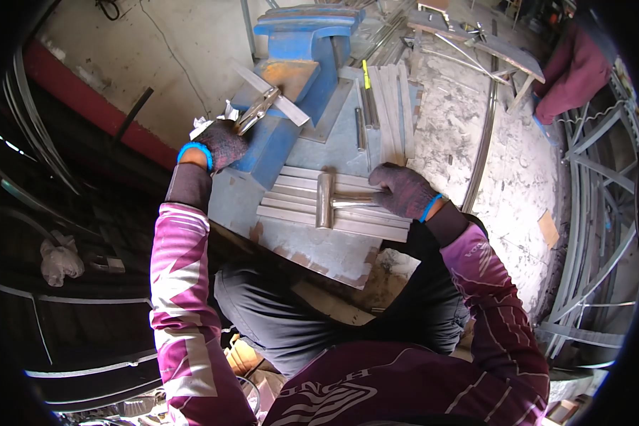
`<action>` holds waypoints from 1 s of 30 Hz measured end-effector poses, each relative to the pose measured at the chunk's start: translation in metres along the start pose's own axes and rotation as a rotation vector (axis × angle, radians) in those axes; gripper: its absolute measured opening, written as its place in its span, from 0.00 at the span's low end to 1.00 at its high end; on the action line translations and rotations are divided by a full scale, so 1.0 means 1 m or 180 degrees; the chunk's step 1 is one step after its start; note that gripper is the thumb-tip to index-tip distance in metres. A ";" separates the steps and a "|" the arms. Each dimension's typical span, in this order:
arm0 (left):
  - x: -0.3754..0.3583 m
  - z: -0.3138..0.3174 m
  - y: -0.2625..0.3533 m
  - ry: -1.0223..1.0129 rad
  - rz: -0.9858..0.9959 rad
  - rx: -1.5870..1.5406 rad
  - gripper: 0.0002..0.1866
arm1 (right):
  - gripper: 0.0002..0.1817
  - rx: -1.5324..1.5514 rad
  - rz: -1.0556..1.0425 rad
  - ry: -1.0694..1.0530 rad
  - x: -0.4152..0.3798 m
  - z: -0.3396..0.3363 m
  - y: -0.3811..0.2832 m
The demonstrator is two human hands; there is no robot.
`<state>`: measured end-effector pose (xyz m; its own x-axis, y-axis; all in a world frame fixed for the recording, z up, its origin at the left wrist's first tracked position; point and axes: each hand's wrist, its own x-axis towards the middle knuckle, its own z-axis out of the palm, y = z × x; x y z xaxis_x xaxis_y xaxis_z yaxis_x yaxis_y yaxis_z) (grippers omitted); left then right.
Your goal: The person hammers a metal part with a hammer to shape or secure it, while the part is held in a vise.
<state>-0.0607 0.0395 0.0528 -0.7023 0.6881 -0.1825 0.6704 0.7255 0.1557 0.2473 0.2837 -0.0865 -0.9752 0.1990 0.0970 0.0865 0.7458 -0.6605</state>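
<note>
My left hand (227, 145), in a dark knit glove, is closed around locking pliers (258, 112). Their jaws clamp a short flat metal bar (292, 111), which lies across the top of a blue bench vise (266, 148). On the right, my gloved right hand (407, 190) grips the handle of a metal hammer (324, 201). The hammer's head is over several flat metal strips (284, 200) laid side by side on the metal table (312, 259). Some crumpled white material (200, 128) shows just behind my left hand.
More long flat bars (387, 106) and a yellow-tipped tool (366, 74) lie beyond the vise. A low wooden bench (500, 51) stands farther back, near another person's maroon-clothed legs (575, 67). Metal frames (596, 184) line the right side; a plastic bag (62, 261) is at left.
</note>
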 end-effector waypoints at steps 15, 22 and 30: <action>0.002 -0.003 0.013 0.0118 -0.0428 0.0372 0.23 | 0.19 -0.1675 -0.0379 0.0002 -0.008 0.034 -0.034; -0.005 -0.007 0.016 0.0293 -0.0232 0.0338 0.23 | 0.12 0.1204 0.0005 -0.0560 -0.001 -0.047 -0.090; -0.019 -0.019 0.031 0.0435 -0.0316 0.0352 0.25 | 0.12 -0.2418 -0.3375 0.1748 0.158 -0.153 -0.149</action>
<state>-0.0315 0.0492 0.0796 -0.7871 0.6141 -0.0571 0.6132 0.7892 0.0346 0.1115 0.3013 0.1417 -0.4589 -0.5764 0.6762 -0.3677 0.8160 0.4460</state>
